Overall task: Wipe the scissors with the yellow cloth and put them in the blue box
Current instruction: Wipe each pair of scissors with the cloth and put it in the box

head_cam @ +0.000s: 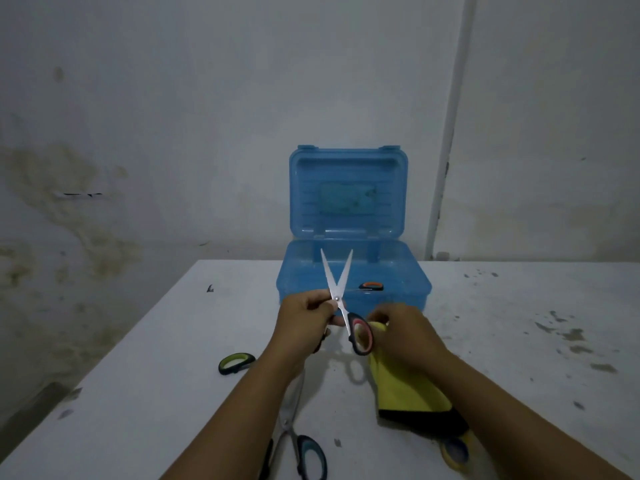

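Observation:
My left hand grips a pair of scissors with pink-and-black handles near the pivot. Its blades are spread and point up in front of the blue box. My right hand holds the yellow cloth bunched against one handle loop; the rest of the cloth hangs down to the table. The box stands with its lid raised, and an orange-handled pair of scissors lies inside.
On the white table lie a green-handled pair at my left, a blue-grey-handled pair near the front edge, and a yellow-handled pair partly under the cloth. A stained wall stands close behind the box.

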